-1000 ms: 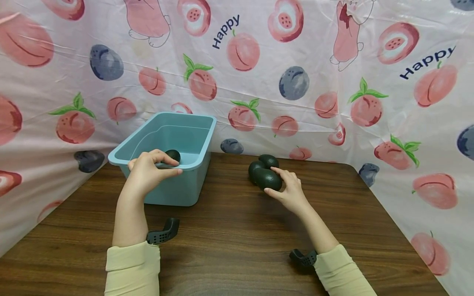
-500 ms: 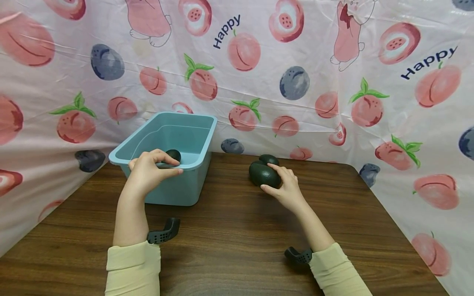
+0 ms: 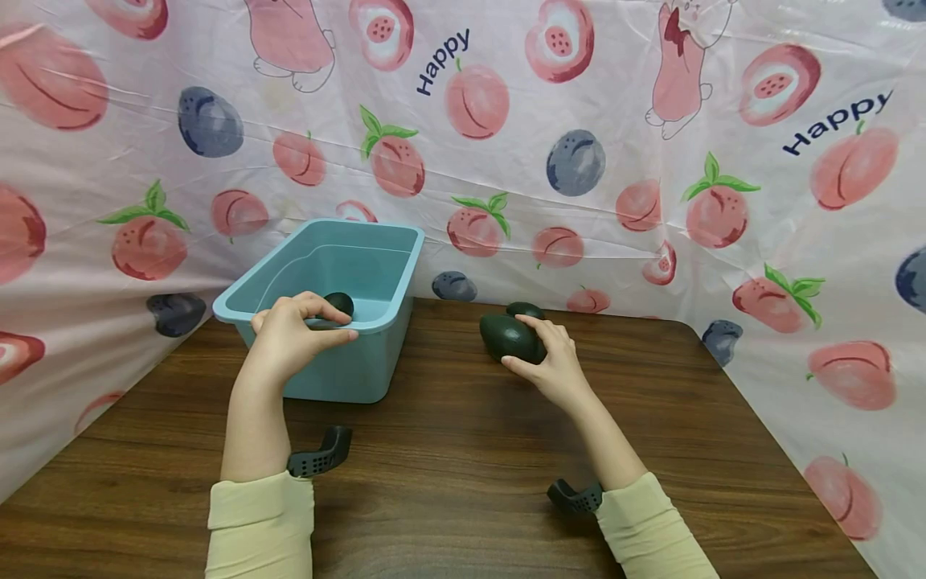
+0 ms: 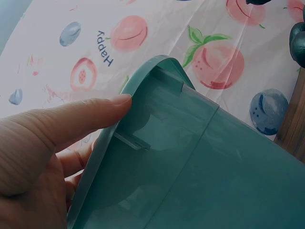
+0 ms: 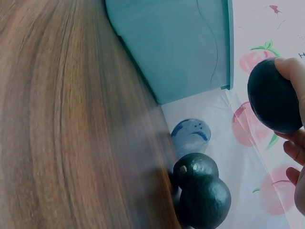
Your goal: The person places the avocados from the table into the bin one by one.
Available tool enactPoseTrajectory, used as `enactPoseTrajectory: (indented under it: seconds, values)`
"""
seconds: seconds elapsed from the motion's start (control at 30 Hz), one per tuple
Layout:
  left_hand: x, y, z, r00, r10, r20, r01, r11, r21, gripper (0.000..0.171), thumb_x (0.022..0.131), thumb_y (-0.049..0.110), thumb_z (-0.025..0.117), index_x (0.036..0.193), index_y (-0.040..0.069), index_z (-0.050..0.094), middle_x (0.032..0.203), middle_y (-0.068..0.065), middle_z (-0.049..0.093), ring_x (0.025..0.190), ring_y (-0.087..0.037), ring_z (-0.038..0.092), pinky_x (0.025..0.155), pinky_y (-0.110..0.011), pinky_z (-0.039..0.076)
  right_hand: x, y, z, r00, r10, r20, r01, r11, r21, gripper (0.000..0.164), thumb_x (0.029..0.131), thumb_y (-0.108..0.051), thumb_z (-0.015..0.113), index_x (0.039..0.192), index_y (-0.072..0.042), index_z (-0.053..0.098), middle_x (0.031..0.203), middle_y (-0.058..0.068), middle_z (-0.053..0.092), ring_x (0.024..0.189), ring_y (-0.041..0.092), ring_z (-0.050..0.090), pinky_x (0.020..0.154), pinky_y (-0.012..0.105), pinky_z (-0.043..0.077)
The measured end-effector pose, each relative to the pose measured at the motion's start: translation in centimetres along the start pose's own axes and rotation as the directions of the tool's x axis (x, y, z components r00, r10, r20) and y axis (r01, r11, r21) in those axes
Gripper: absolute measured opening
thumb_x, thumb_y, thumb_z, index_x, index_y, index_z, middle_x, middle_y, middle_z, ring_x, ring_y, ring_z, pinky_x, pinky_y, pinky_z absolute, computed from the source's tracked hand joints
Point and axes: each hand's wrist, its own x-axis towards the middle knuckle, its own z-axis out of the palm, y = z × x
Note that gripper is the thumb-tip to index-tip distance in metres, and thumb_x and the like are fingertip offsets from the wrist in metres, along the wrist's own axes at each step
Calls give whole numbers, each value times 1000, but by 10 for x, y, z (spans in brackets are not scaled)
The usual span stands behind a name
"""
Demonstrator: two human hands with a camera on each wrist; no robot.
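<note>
My left hand point(image 3: 289, 334) pinches the near rim of a light blue plastic bin point(image 3: 340, 366), thumb outside the wall, as the left wrist view also shows. Inside the bin lies a dark green avocado point(image 3: 339, 304), partly covered by that hand. Over to the right, my right hand point(image 3: 559, 368) grips another avocado point(image 3: 506, 336) between thumb and fingers. In the right wrist view this held avocado point(image 5: 272, 98) is raised apart from two more on the table, a nearer avocado point(image 5: 206, 202) and one beside it point(image 5: 195, 167). The head view mostly hides the nearer one behind the held fruit.
The brown wood-grain table point(image 3: 434, 482) ends at the back against a fruit-print curtain point(image 3: 506, 161), which also runs along both sides. A black wrist strap point(image 3: 318, 457) sticks out by the left forearm, and a similar strap point(image 3: 576, 497) by the right.
My right hand has lifted the avocado off the group and carried it slightly left, turning it a little. The left hand stays on the bin's rim.
</note>
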Motion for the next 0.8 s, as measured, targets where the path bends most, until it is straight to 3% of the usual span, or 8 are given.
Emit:
enactPoseTrajectory:
  seconds: [0.8]
  values:
    - [-1, -1, 1, 1000, 16, -8, -16, 1000, -3, 25, 78, 23, 81, 93, 4, 75, 100, -10, 64, 101, -35, 50, 91, -56, 7, 6, -15, 8, 999, -43, -20, 43, 999, 20, 66, 77, -28, 82, 135, -12, 54, 123, 7, 58, 110, 25, 41, 95, 50, 26]
